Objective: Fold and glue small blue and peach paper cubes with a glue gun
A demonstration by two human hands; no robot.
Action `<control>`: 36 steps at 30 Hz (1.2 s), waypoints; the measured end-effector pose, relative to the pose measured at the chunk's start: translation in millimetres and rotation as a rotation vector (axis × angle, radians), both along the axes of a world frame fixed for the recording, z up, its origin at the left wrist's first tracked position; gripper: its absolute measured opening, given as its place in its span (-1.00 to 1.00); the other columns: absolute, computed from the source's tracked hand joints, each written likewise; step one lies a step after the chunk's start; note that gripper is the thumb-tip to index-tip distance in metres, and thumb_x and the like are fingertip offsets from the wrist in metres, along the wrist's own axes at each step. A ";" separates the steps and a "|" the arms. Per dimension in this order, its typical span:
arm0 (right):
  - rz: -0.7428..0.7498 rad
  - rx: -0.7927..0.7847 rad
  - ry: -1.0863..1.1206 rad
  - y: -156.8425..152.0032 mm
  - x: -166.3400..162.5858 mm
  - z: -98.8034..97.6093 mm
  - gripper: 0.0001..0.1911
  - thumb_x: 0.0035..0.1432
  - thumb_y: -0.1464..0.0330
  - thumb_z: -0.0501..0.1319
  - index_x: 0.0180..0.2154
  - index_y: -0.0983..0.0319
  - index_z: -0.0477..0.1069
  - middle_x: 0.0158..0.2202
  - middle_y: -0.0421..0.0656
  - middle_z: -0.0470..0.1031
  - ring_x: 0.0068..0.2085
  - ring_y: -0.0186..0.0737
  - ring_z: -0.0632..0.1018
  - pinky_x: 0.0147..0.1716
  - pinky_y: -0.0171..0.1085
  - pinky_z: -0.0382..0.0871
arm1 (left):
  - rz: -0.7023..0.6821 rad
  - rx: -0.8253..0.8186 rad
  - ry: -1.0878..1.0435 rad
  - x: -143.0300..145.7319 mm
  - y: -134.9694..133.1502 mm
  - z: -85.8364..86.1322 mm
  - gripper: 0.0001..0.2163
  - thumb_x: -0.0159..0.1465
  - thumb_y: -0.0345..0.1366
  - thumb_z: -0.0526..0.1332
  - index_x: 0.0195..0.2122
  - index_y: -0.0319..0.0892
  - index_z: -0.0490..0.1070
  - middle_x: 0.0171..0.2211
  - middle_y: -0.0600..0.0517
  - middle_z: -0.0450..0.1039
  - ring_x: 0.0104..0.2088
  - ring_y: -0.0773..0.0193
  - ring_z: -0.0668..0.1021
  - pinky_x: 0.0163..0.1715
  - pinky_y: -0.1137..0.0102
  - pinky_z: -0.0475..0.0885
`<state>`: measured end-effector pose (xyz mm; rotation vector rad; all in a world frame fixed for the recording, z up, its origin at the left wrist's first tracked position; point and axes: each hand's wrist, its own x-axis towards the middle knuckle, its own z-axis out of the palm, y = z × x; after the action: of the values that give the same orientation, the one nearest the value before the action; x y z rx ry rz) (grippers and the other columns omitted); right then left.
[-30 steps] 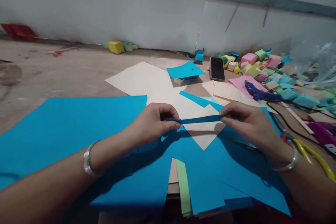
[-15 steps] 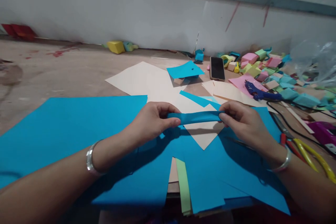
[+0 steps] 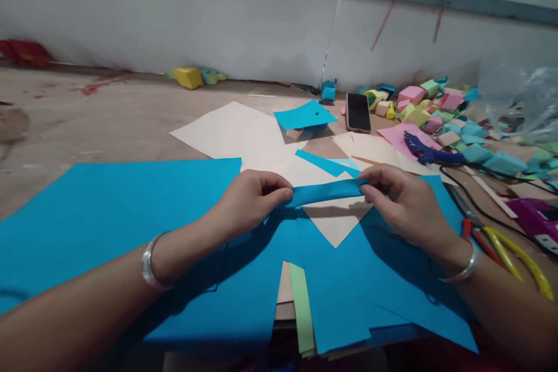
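Between my two hands stretches a narrow blue paper strip, held just above the table. My left hand pinches its left end with thumb and fingers closed. My right hand pinches the right end the same way. Under the strip lie a cream paper triangle and large blue paper sheets spread over the near part of the table. Each wrist carries a silver bangle.
A green paper strip lies at the table's near edge. Yellow-handled scissors and a blue glue gun lie to the right. A phone and a heap of small coloured paper boxes sit at the back right.
The strip was seen edge-on a second ago; it has turned so that its flat face shows. Both hands have stayed on its ends and barely shifted.
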<state>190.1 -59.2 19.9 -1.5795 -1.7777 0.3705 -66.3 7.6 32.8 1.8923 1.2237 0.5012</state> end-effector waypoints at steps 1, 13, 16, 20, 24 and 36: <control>0.002 -0.012 0.014 0.3 0.1 -0.3 -0.89 0.17 0.40 0.21 -0.22 0.16 0.46 -0.41 -0.24 0.50 -0.39 -0.28 0.50 -0.43 -0.31 0.32 | 0.003 0.037 0.010 -0.5 0.3 -0.8 -0.81 0.17 -0.21 0.22 -0.38 -0.19 0.57 -0.43 0.04 0.57 -0.40 0.25 0.52 -0.45 0.45 0.36; -0.028 -0.013 -0.066 2.0 -1.9 2.1 -0.85 0.24 0.36 0.14 -0.39 0.18 0.42 -0.50 -0.26 0.46 -0.47 -0.31 0.44 -0.47 -0.32 0.23 | -0.020 0.133 0.004 -2.5 0.9 -4.4 -0.86 0.16 -0.29 0.26 -0.32 -0.17 0.60 -0.33 0.02 0.63 -0.32 0.22 0.59 -0.33 0.40 0.46; -0.024 0.017 -0.162 2.6 -0.9 -0.4 -0.87 0.23 0.38 0.14 -0.38 0.18 0.42 -0.48 -0.26 0.46 -0.47 -0.32 0.43 -0.48 -0.32 0.21 | -0.022 0.071 -0.008 -2.0 1.5 -2.9 -0.87 0.15 -0.29 0.28 -0.34 -0.17 0.60 -0.37 0.03 0.61 -0.36 0.24 0.58 -0.37 0.41 0.46; 0.011 -0.011 -0.235 3.9 1.7 -4.4 -0.90 0.21 0.39 0.15 -0.35 0.20 0.43 -0.47 -0.24 0.48 -0.47 -0.31 0.43 -0.49 -0.33 0.20 | -0.027 -0.089 -0.021 -2.0 2.8 0.1 -0.90 0.11 -0.34 0.30 -0.36 -0.19 0.58 -0.44 0.03 0.58 -0.44 0.27 0.55 -0.43 0.40 0.46; 0.025 -0.046 -0.264 4.7 2.5 -5.6 -0.89 0.21 0.39 0.15 -0.35 0.20 0.43 -0.46 -0.24 0.49 -0.47 -0.30 0.44 -0.48 -0.32 0.19 | -0.039 -0.161 -0.047 -3.0 2.6 2.5 -0.83 0.07 -0.36 0.33 -0.28 -0.21 0.57 -0.40 0.00 0.58 -0.41 0.25 0.55 -0.40 0.38 0.47; 0.031 -0.069 -0.283 3.1 0.7 -4.1 -0.89 0.22 0.39 0.14 -0.36 0.20 0.40 -0.43 -0.22 0.49 -0.43 -0.29 0.45 -0.43 -0.31 0.21 | -0.085 -0.343 -0.139 -3.5 0.2 6.8 -0.79 0.15 -0.18 0.31 -0.28 -0.19 0.58 -0.42 0.02 0.53 -0.44 0.32 0.45 -0.50 0.47 0.33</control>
<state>190.8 -56.0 15.8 -1.7233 -2.0224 0.2339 -69.8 7.8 39.6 1.5839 1.0578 0.3453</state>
